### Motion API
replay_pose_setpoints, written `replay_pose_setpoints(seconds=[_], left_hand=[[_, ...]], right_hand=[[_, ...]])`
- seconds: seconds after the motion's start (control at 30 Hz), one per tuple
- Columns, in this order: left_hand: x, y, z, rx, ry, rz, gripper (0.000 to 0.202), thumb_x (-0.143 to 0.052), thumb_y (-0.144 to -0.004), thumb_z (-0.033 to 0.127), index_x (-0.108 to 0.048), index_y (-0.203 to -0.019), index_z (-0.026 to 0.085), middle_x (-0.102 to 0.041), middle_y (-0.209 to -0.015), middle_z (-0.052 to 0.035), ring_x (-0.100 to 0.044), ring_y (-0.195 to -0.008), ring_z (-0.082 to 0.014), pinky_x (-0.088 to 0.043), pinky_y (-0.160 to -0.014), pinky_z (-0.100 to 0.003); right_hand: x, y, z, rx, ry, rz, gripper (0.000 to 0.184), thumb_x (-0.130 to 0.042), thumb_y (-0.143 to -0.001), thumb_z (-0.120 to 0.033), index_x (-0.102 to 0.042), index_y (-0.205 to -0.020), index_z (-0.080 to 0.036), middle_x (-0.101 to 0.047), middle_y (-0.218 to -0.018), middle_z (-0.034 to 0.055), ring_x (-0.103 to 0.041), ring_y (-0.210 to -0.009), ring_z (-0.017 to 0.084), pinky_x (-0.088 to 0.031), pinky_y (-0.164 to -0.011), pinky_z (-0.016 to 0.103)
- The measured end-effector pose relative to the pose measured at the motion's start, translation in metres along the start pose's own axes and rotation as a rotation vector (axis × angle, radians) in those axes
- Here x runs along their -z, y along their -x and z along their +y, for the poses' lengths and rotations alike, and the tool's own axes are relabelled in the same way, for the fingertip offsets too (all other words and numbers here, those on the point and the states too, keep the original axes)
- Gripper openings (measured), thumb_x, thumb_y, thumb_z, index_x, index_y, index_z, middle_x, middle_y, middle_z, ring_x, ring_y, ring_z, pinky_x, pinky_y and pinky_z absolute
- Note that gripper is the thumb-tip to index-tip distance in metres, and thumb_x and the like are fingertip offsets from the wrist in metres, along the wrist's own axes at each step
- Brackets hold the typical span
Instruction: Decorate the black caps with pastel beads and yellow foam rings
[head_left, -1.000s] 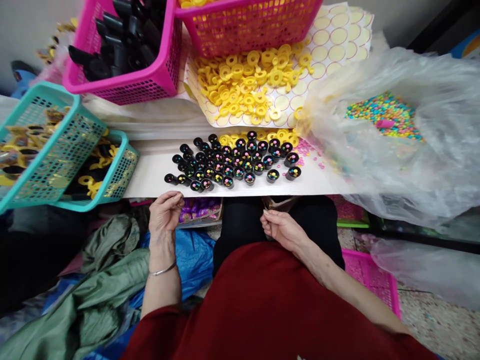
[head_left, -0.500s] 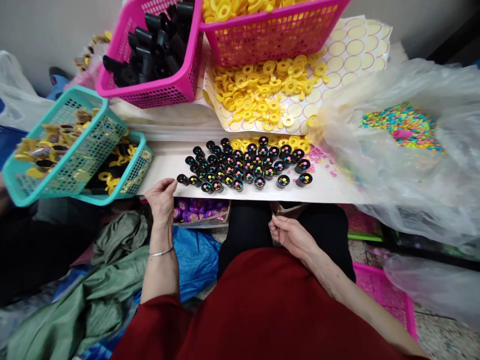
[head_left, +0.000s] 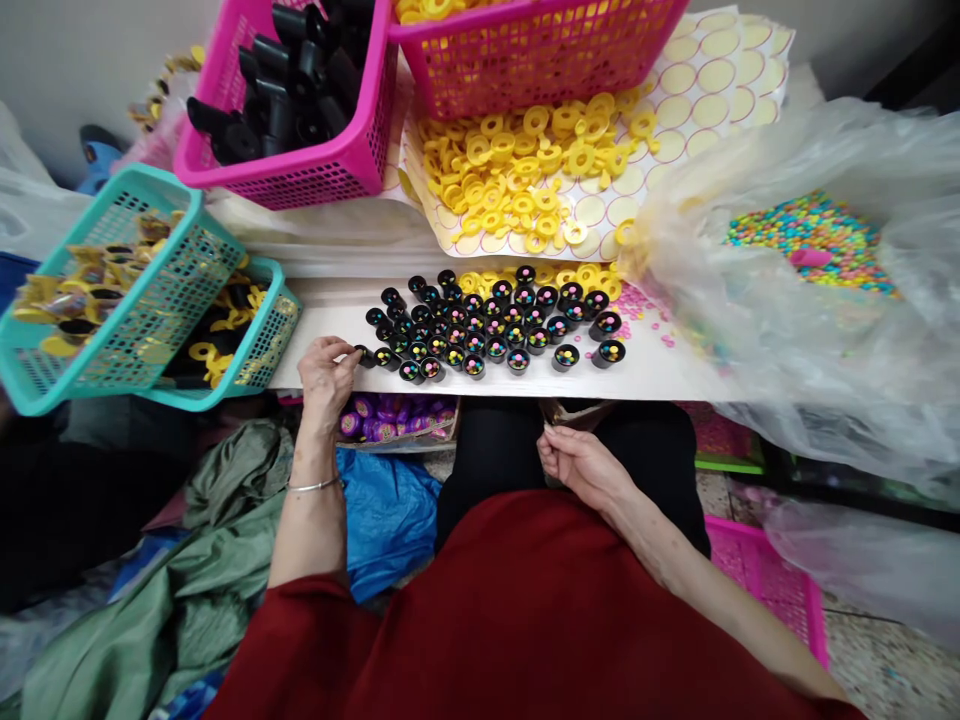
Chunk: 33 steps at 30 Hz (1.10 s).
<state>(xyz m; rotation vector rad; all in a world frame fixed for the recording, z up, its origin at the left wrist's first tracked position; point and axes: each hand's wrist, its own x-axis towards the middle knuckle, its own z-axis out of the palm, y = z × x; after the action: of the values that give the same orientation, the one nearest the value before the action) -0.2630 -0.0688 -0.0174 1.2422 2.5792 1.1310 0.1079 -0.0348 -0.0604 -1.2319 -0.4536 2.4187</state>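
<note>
Head camera: at the left end of a white counter (head_left: 675, 372), the person's left hand (head_left: 328, 378), a thin silvery bracelet (head_left: 315, 486) round its wrist, has its thumb and fingers drawn to a narrow grip, the tips meeting the leftmost small round black cup (head_left: 365, 356); whether they hold it or only touch it is too small to tell. The right hand (head_left: 585, 462) is above the lap, fingers curled closed with the thumb against them, and I cannot tell whether anything is inside that grip. Standing close together to the right of that leftmost cup are many similar black plastic cups (head_left: 454, 335), most showing tiny bright-coloured balls inside. Behind them lie yellow plastic ring-shaped pieces (head_left: 480, 281), with more heaped on a white sheet printed with pale yellow circles (head_left: 712, 75). Small pink rings (head_left: 636, 305) are scattered just beside the cups, near a translucent plastic bag (head_left: 675, 250) containing multicoloured beads (head_left: 802, 225). At the back, a bright pink plastic basket (head_left: 300, 175) carries black plastic tubes (head_left: 281, 90), and to the left a turquoise plastic basket (head_left: 180, 280) rests partly over another.
</note>
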Motion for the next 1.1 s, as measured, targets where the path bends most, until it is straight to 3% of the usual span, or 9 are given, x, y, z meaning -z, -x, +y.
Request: replay_pose_setpoints(seconds=[0.5, 0.87, 1.1], left_hand=[[-0.002, -0.011, 0.0, -0.027, -0.071, -0.062, 0.008, -0.063, -0.06, 0.023, -0.059, -0.054, 0.018, -0.057, -0.076, -0.0042, -0.054, -0.075, -0.0199, -0.043, -0.069, -0.034], [-0.01, -0.019, -0.018, -0.136, -0.162, -0.053, 0.006, -0.063, -0.058, 0.014, -0.059, -0.054, 0.015, -0.058, -0.078, -0.0046, -0.051, -0.082, -0.0208, -0.041, -0.078, -0.037], [-0.012, -0.019, -0.012, 0.038, 0.071, -0.035, 0.011, -0.067, -0.058, 0.016, -0.057, -0.055, 0.015, -0.057, -0.069, -0.0002, -0.052, -0.072, -0.0163, -0.044, -0.072, -0.033]], right_hand=[[0.001, 0.0, 0.0, 0.009, -0.011, 0.008, 0.028, -0.083, -0.059, -0.031, -0.061, -0.063, -0.014, -0.057, -0.059, -0.001, -0.044, -0.051, 0.007, -0.031, -0.05, 0.024], [0.002, -0.004, 0.0, 0.011, -0.016, 0.021, 0.033, -0.085, -0.054, -0.034, -0.06, -0.06, -0.013, -0.054, -0.053, -0.0023, -0.043, -0.048, 0.005, -0.028, -0.047, 0.022], [0.001, -0.004, 0.0, 0.015, -0.019, 0.018, 0.035, -0.084, -0.054, -0.036, -0.059, -0.059, -0.013, -0.054, -0.053, -0.0025, -0.043, -0.048, 0.005, -0.027, -0.047, 0.022]])
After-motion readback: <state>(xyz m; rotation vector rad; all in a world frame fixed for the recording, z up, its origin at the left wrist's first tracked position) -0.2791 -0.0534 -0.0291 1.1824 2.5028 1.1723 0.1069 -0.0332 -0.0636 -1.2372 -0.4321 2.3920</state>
